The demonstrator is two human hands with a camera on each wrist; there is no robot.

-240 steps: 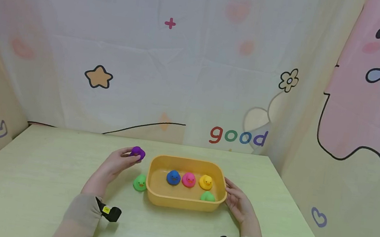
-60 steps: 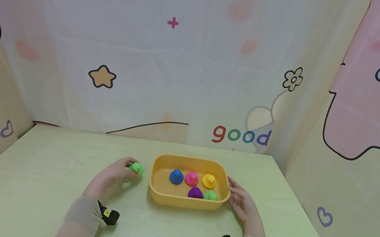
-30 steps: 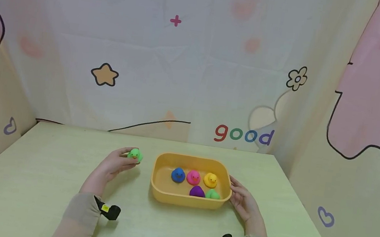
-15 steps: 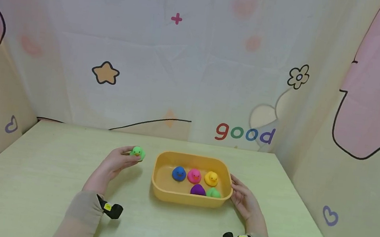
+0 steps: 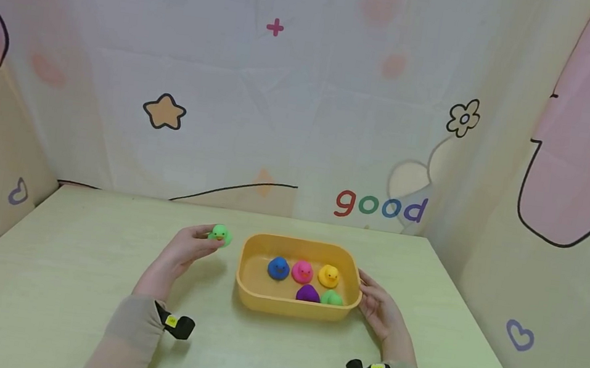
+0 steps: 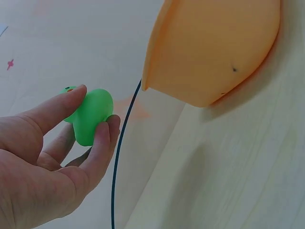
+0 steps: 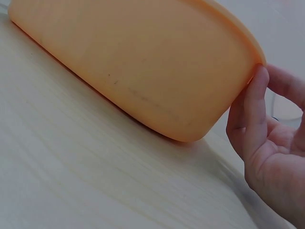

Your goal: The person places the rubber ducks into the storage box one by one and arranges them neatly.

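Observation:
In the head view my left hand point(image 5: 187, 250) holds a light green rubber duck point(image 5: 219, 235) above the table, left of a yellow plastic basin point(image 5: 290, 308). The left wrist view shows the duck point(image 6: 93, 114) pinched between thumb and fingers. My right hand point(image 5: 381, 313) grips the basin's right rim with its fingertips, as the right wrist view also shows at the rim's corner point(image 7: 224, 19). Inside the basin sit a blue duck point(image 5: 278, 268), a pink duck point(image 5: 303, 271) and a yellow duck point(image 5: 329, 276). A purple duck point(image 5: 308, 294) and another green duck point(image 5: 332, 298) are partly hidden by the near wall.
The basin stands on a pale wooden table point(image 5: 260, 360). A printed curtain point(image 5: 216, 105) hangs behind the table's far edge and along both sides. Black wrist cameras point(image 5: 181, 326) are strapped at both cuffs.
The purple duck went from my left hand into the basin. My left hand then picked the green duck off the table, lifted it and moved slightly right. The right hand stays at the rim.

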